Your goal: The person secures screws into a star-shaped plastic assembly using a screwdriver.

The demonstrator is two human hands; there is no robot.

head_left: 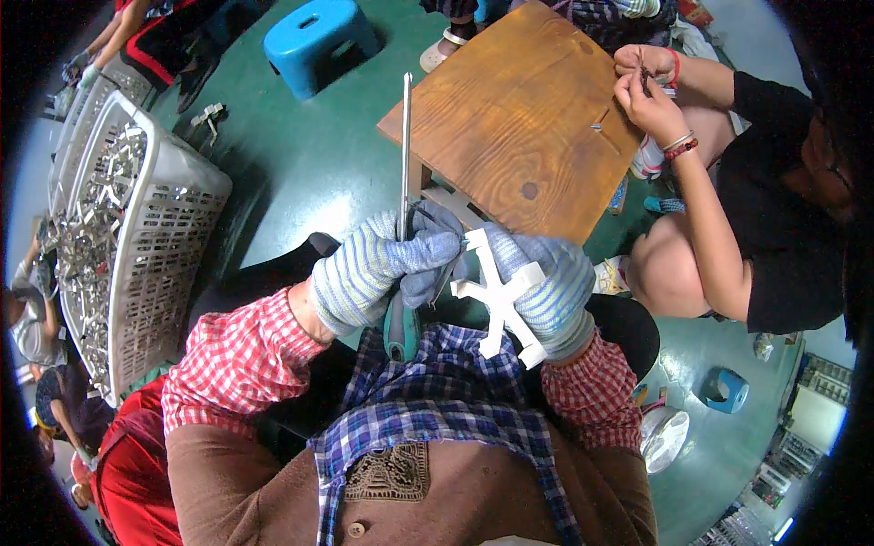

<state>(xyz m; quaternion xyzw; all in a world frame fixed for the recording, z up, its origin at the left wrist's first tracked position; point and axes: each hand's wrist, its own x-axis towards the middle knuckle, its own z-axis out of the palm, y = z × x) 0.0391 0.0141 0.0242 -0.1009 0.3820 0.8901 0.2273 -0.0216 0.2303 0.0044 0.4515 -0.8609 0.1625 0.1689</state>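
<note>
My left hand (378, 268), in a striped blue-and-white work glove, grips a long tool (406, 155) with a teal handle at my chest and a thin metal shaft pointing up and away. My right hand (551, 282), gloved the same way, holds a white cross-shaped plastic part (496, 291) with several arms. The two hands are close together in front of my chest, and the tool's shaft passes just left of the white part. My sleeves are red-and-white check.
A low wooden table (514, 114) stands ahead. A person in black at the right works a small item with both hands (648, 86). A white slotted basket (137, 227) full of metal parts sits on the left. A blue stool (319, 41) stands on the green floor.
</note>
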